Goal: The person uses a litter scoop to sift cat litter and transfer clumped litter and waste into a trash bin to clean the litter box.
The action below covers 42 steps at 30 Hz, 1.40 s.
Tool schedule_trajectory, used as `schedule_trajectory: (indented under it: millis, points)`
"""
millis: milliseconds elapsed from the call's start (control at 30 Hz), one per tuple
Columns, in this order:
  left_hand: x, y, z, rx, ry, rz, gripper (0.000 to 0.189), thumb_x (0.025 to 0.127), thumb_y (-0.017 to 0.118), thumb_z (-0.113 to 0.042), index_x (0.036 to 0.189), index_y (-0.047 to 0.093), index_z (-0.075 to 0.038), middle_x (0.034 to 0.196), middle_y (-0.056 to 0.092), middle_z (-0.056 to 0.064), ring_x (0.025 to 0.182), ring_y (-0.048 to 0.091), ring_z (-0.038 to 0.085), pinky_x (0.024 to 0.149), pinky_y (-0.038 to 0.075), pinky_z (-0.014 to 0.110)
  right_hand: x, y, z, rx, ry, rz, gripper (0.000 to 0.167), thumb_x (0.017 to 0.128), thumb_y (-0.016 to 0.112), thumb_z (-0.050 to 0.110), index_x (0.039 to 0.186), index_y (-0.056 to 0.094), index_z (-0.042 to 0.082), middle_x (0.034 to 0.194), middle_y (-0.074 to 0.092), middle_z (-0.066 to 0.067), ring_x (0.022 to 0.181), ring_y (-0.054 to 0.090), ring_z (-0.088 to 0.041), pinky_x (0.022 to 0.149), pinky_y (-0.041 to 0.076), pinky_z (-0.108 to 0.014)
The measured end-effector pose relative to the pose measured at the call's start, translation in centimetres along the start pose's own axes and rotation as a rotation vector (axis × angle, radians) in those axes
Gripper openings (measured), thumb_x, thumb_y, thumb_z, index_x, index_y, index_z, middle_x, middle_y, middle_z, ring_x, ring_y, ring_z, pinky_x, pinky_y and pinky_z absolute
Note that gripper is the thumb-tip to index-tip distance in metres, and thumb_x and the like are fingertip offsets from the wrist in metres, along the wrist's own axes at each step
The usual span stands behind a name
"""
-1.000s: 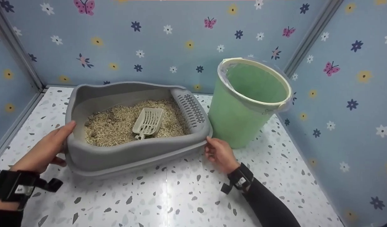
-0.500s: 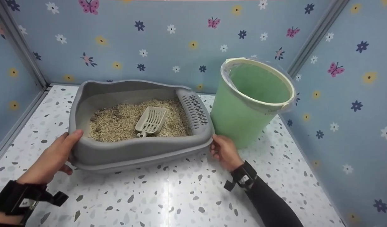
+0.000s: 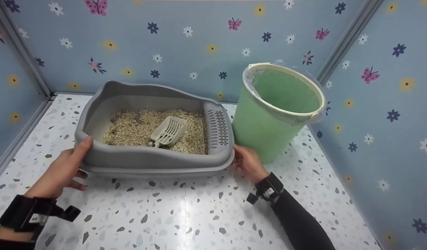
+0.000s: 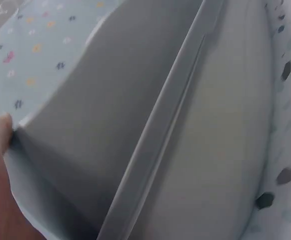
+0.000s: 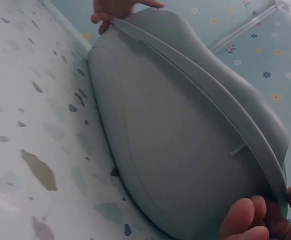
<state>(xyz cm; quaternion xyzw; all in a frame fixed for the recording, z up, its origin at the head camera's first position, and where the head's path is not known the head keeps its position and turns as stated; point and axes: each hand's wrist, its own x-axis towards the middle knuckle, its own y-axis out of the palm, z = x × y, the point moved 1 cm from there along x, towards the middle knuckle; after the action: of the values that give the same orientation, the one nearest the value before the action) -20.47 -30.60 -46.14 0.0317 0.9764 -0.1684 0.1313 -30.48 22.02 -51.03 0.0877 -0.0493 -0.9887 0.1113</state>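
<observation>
A grey cat litter box stands on the speckled floor, its front edge nearly level across the head view. Tan litter with some darker clumps fills its bottom. On the litter lies a cream slotted litter scoop, handle toward the front wall. My left hand grips the box's front left corner, thumb over the top rim and fingers outside. At the front right corner, my right hand pinches the outer lip; the right wrist view shows fingers curled beneath it.
A green bin with a clear liner over its cream rim stands right beside the box. Blue patterned walls rise behind and at both sides. Speckled white floor extends in front.
The litter box has turned, its left end moving away from me and its right end slightly nearer. The scoop has swung round with it. Both hands have kept their hold.
</observation>
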Motion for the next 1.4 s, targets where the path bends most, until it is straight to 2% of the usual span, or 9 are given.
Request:
schedule_trajectory:
  millis: [167,367,533,733,833,967,1167,1300,1400]
  points:
    - [0.3,1.2,-0.8,-0.017,0.002,-0.058,0.112,0.109,0.037,-0.076,0.162,0.022,0.023,0.141,0.043,0.038,0.094,0.061,0.029,0.068,0.068,0.048,0.7,-0.2,0.3,0.015,-0.038,0.008,0.028,0.116,0.056,0.029,0.108,0.075,0.009,0.084,0.068,-0.003,0.067,0.056,-0.013,0.053,0.042,-0.022]
    - [2.2,-0.8,-0.8,-0.095,-0.005,-0.119,0.119,0.108,0.044,-0.076,0.162,0.013,0.026,0.15,0.035,0.049,0.09,0.068,0.023,0.075,0.069,0.044,-1.4,1.2,-0.2,0.033,-0.013,0.132,0.026,0.117,0.055,0.027,0.106,0.073,0.011,0.082,0.06,0.0,0.066,0.054,-0.011,0.051,0.041,-0.02]
    - [3.2,-1.7,-0.8,-0.19,-0.039,-0.182,0.124,0.105,0.045,-0.08,0.166,0.01,0.022,0.163,0.023,0.049,0.092,0.068,0.019,0.078,0.069,0.044,-3.1,2.5,-0.7,-0.035,0.023,0.23,0.024,0.115,0.06,0.027,0.107,0.077,0.011,0.079,0.064,0.0,0.063,0.058,-0.011,0.048,0.041,-0.021]
    - [2.4,1.1,-1.1,-0.221,-0.038,-0.184,0.112,0.106,0.047,-0.077,0.165,0.013,0.012,0.165,0.019,0.044,0.101,0.063,0.034,0.074,0.069,0.052,-1.0,1.8,0.0,-0.095,0.046,0.121,0.036,0.116,0.058,0.037,0.107,0.078,0.01,0.08,0.064,-0.001,0.065,0.057,-0.013,0.051,0.042,-0.023]
    - [1.9,2.8,-1.1,-0.246,-0.041,-0.164,0.109,0.106,0.05,-0.076,0.161,0.005,0.006,0.155,0.028,0.035,0.093,0.066,0.029,0.07,0.069,0.051,0.5,1.4,0.4,-0.063,0.032,0.06,0.035,0.116,0.057,0.036,0.108,0.076,0.009,0.084,0.065,-0.002,0.066,0.056,-0.013,0.052,0.041,-0.022]
    - [2.0,4.1,-1.4,-0.304,-0.075,-0.156,0.113,0.104,0.052,-0.076,0.157,-0.012,0.0,0.135,0.038,0.025,0.079,0.066,0.021,0.066,0.069,0.048,1.0,1.4,0.3,0.027,0.008,0.064,0.031,0.117,0.055,0.031,0.109,0.074,0.008,0.085,0.06,-0.001,0.066,0.053,-0.012,0.051,0.04,-0.021]
    - [3.9,3.4,-1.5,-0.383,-0.044,-0.182,0.105,0.106,0.055,-0.071,0.158,-0.006,-0.004,0.14,0.04,0.03,0.078,0.07,0.021,0.067,0.068,0.045,-0.6,1.9,-0.4,0.049,0.001,0.144,0.029,0.117,0.055,0.031,0.107,0.072,0.01,0.083,0.055,0.001,0.065,0.051,-0.01,0.049,0.038,-0.019]
    - [5.3,3.0,-1.5,-0.458,0.03,-0.181,0.086,0.108,0.056,-0.068,0.161,0.017,-0.012,0.153,0.037,0.038,0.08,0.076,0.019,0.071,0.068,0.042,-2.3,2.5,-0.8,0.001,0.021,0.199,0.025,0.116,0.059,0.029,0.103,0.072,0.012,0.08,0.059,0.002,0.064,0.055,-0.01,0.049,0.04,-0.02]
    - [5.5,3.9,-1.7,-0.451,0.08,-0.17,0.074,0.109,0.056,-0.068,0.156,0.03,-0.018,0.156,0.038,0.036,0.083,0.078,0.018,0.072,0.068,0.044,-2.8,2.5,-0.9,-0.041,0.042,0.217,0.025,0.114,0.062,0.029,0.1,0.072,0.012,0.078,0.062,0.001,0.063,0.058,-0.011,0.049,0.041,-0.021]
